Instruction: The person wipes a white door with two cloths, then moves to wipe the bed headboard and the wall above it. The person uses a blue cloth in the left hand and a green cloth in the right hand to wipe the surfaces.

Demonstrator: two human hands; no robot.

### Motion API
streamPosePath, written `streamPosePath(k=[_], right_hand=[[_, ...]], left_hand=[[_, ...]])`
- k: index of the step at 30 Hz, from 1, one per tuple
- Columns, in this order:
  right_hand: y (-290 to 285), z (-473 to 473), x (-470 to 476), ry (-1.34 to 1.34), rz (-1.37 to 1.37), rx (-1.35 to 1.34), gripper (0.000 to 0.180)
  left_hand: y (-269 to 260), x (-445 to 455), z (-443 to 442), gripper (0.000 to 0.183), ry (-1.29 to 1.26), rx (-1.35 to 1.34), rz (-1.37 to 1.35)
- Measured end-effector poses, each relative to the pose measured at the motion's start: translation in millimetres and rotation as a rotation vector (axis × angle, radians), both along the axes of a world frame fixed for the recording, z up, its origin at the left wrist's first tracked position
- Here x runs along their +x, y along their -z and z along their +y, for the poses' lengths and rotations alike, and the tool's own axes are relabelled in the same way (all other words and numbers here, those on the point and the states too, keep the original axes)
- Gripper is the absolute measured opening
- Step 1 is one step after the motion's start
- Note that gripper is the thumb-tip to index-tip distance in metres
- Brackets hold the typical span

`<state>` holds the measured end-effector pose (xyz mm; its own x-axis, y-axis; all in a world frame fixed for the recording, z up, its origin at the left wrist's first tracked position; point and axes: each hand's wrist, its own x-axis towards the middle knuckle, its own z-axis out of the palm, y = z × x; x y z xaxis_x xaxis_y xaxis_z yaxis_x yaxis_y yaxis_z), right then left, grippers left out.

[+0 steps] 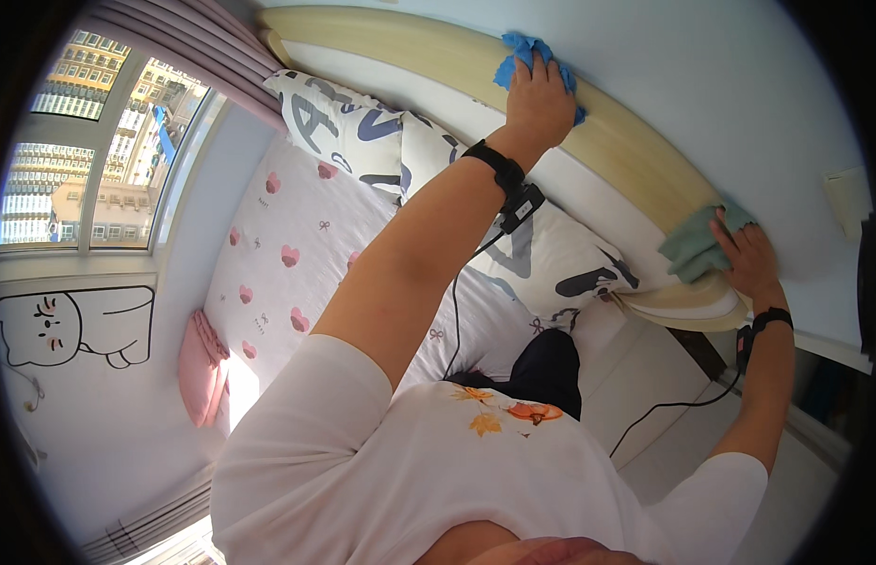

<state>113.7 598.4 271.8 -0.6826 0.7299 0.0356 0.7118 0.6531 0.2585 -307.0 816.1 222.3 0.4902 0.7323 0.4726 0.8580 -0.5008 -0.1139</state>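
Note:
My left hand [540, 99] presses a crumpled blue cloth [512, 70] against the cream-coloured top rail of a headboard [423, 42], its fingers bent over the cloth. Farther right, my right hand [752, 258] holds a grey-green cloth [695, 244] on the same rail near its curved end. Both thumbs are hard to make out. Each wrist wears a black strap with a small device and a cable.
Patterned pillows [367, 134] [544, 261] lean along the headboard on a bed with a heart-print sheet [296, 226]. A pink folded cloth item [201, 374] lies by the wall, near a window [92, 141] with curtains. A switch plate [844, 201] is on the right wall.

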Motion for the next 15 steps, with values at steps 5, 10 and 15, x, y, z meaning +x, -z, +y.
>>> streamPosePath(k=[5,10,15], right_hand=[[4,-1,4,0.060,-0.034,-0.067,0.087],[-2,1,1,-0.002,-0.002,-0.030,0.078],[-12,4,-8,-0.066,0.057,-0.007,0.067]], left_hand=[[0,-5,-5,0.058,0.009,0.027,-0.056],[-7,-6,-15,0.055,0.003,0.067,-0.218],[-9,-4,-19,0.054,-0.035,0.012,-0.288]])
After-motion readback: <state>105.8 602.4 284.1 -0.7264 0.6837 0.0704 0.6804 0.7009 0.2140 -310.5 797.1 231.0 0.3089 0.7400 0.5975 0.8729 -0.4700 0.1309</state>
